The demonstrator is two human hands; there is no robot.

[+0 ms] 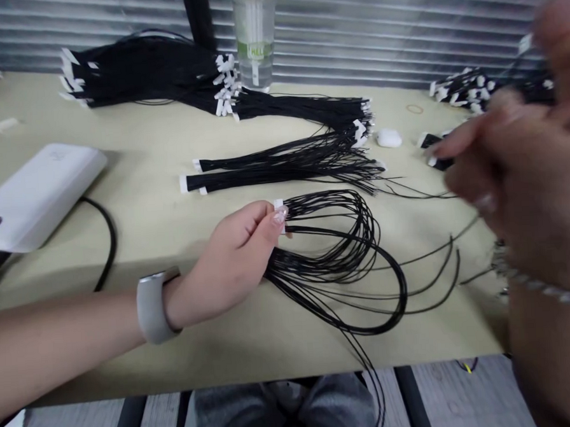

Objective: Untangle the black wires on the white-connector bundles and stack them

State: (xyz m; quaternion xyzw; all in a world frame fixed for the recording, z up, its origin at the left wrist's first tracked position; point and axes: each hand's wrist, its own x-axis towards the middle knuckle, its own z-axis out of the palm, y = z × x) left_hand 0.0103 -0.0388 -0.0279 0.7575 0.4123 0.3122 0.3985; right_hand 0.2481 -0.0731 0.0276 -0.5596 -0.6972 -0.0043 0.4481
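My left hand (pixel 237 254) is closed, its thumb and fingers pinching a white connector (pixel 279 207) at the end of a bundle of black wires. The wires (pixel 353 235) curve rightward in a loop and come back under the hand. Some loose ends hang over the table's front edge; others trail to the right. My right hand (pixel 525 150) is raised close to the camera at the right, blurred, with some fingers curled. Whether it holds anything does not show. Behind my left hand, more black wire bundles with white connectors (pixel 273 176) lie flat.
A thick pile of connector wires (pixel 148 68) lies at the back beside a clear bottle (pixel 255 36). A white power bank (pixel 40 194) with a black cable is at left. A small white case (pixel 389 138) and another wire pile (pixel 464 89) are at right.
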